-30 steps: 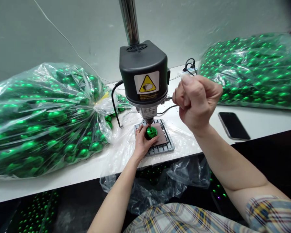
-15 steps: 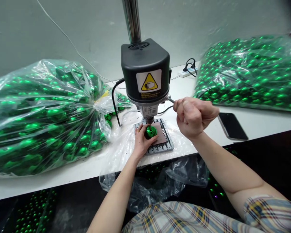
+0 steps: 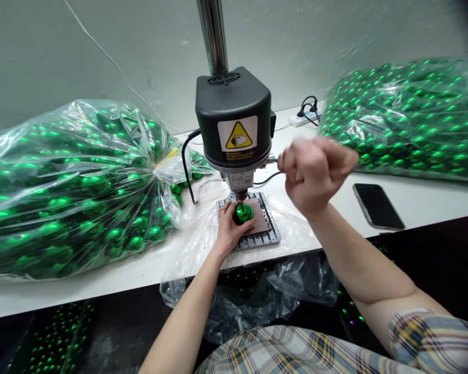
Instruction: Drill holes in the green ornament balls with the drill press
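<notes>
A shiny green ball (image 3: 244, 212) rests on a brownish pad (image 3: 260, 220) over the slotted metal base (image 3: 273, 235) of a drill press (image 3: 234, 117). My left hand (image 3: 229, 228) curls around the ball's left and near side, thumb in front, holding it under the chuck (image 3: 241, 195). The drill bit comes down to the top of the ball; its tip is hard to make out. Closed in a fist, my right hand (image 3: 315, 174) grips the feed lever (image 3: 272, 160) at the machine's right side. Most of the lever is hidden by that hand, which is slightly blurred.
Big clear bags of green balls lie on the left (image 3: 81, 192) and at the back right (image 3: 409, 119). A phone (image 3: 378, 206) lies on the white table, right of my arm. A power strip (image 3: 302, 119) sits behind. Clear plastic film (image 3: 257, 296) hangs over the front edge.
My right hand has moved slightly up with the lever. My left hand stays on the green ball. The whole view has shifted a little.
</notes>
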